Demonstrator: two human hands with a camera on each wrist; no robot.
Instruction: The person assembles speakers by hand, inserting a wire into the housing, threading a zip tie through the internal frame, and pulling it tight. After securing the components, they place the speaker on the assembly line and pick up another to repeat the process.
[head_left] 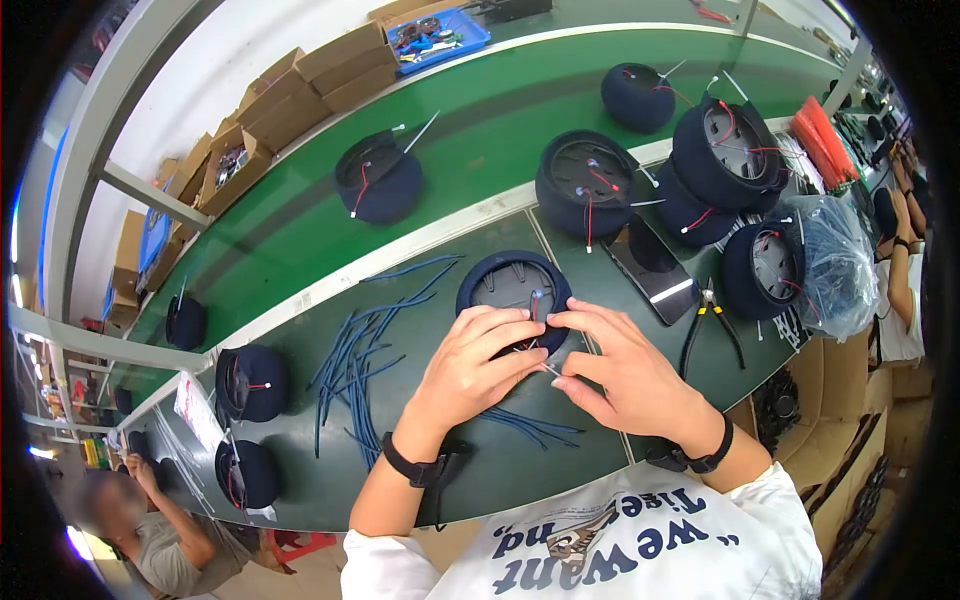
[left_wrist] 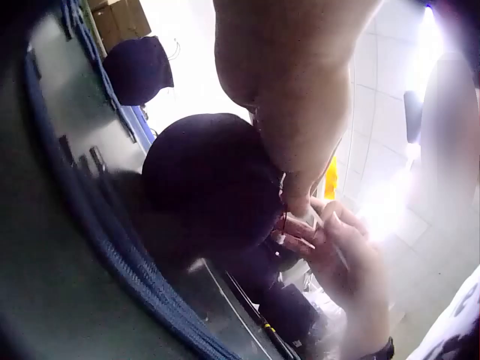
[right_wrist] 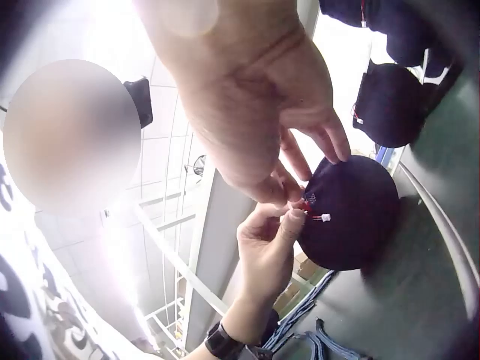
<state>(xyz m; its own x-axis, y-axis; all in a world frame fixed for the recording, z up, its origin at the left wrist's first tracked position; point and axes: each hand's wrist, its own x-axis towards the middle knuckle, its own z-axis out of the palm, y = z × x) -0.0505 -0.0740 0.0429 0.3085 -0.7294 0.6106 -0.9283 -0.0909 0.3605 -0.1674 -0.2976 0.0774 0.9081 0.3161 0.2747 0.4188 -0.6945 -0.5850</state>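
Note:
A dark navy round padded piece (head_left: 478, 284) with a black plastic inside lies on the dark green table in front of the person. The left hand (head_left: 478, 362) pinches at its near edge, where red wires show. Opposite it, the right hand (head_left: 622, 372) has thumb and fingers around a thin pale strip (head_left: 550, 370). In the right wrist view, both hands meet at the rim of the navy piece (right_wrist: 351, 217), beside a white connector (right_wrist: 325, 217) on red wires. What exactly the fingertips pinch is partly hidden.
Blue cords (head_left: 350, 350) lie left of the hands. A phone (head_left: 650, 268) and yellow-black pliers (head_left: 712, 312) are at the right. More navy pieces (head_left: 380, 180) stand around, with a plastic bag (head_left: 838, 265) at far right. Another person (head_left: 160, 530) sits at lower left.

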